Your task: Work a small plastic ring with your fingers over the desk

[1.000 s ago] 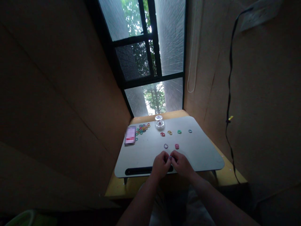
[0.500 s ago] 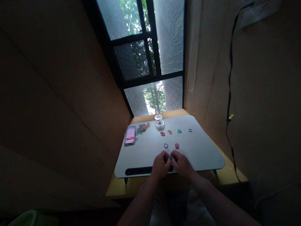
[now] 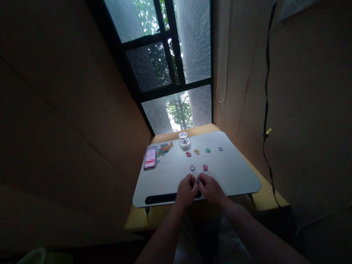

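Observation:
My left hand (image 3: 188, 190) and my right hand (image 3: 209, 187) meet over the near edge of the white lap table (image 3: 233, 176). Fingertips of both are pinched on a small pale purple hair tie (image 3: 197, 181), mostly hidden by the fingers. Just beyond lie a purple hair tie (image 3: 192, 168) and pink hair ties (image 3: 205, 167). Farther back, a row runs from red hair ties (image 3: 188, 154) through yellow hair ties (image 3: 196, 151) and green hair ties (image 3: 208, 150) to a blue hair tie (image 3: 220, 149). A mixed pile of hair ties (image 3: 164, 149) sits at the back left.
A clear round container (image 3: 184, 142) with its lid up stands at the back. At the left edge lies a blurred pinkish card or phone (image 3: 150, 157). A black strip (image 3: 161, 198) runs along the near edge. A black cable (image 3: 266, 110) hangs down the right wall.
The view has shifted slightly, moving the scene a little left and up. Both hands stay together with the small hair tie pinched between them.

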Demonstrator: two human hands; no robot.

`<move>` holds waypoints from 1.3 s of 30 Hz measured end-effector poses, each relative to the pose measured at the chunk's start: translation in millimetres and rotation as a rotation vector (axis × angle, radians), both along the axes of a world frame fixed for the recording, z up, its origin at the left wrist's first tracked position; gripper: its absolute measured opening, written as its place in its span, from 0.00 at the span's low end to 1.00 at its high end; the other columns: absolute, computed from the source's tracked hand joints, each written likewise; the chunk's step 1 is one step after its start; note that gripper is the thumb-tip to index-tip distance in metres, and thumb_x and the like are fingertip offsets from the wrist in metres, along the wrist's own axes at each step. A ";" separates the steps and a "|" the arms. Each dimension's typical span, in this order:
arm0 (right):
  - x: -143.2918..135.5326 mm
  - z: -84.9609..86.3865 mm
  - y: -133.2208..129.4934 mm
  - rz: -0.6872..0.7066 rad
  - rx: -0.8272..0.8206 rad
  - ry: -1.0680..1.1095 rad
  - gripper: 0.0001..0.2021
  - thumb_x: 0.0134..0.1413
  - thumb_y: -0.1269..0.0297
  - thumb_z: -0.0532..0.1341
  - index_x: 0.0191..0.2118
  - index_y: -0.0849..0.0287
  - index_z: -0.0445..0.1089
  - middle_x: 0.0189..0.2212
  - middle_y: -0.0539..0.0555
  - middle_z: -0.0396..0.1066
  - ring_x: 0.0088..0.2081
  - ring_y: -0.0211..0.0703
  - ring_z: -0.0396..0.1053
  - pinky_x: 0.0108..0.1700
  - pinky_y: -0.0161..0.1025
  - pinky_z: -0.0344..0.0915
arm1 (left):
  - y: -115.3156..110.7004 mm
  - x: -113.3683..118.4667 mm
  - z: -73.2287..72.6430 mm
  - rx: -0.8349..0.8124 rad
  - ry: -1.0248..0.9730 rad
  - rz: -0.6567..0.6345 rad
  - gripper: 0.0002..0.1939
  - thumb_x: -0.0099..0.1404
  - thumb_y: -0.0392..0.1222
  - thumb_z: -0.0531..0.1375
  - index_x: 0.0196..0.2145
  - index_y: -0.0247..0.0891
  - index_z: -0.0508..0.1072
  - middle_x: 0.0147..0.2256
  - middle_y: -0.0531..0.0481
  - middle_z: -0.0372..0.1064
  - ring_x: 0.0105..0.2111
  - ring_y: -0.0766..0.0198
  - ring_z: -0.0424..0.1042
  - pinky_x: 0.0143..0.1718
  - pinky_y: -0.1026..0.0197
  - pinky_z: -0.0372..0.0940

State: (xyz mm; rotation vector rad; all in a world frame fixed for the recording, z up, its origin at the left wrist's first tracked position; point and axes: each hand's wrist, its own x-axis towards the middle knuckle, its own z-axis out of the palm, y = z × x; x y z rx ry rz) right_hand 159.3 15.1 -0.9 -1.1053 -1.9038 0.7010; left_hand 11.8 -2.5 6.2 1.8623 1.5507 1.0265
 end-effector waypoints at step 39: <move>-1.4 1.1 -2.0 -0.006 -0.009 0.007 0.05 0.53 0.71 0.54 0.28 0.57 0.62 0.23 0.47 0.64 0.26 0.38 0.62 0.30 0.34 0.54 | -2.4 -0.5 1.6 0.012 -0.014 0.006 0.06 0.61 0.41 0.56 0.27 0.38 0.64 0.23 0.56 0.62 0.24 0.68 0.61 0.27 0.64 0.52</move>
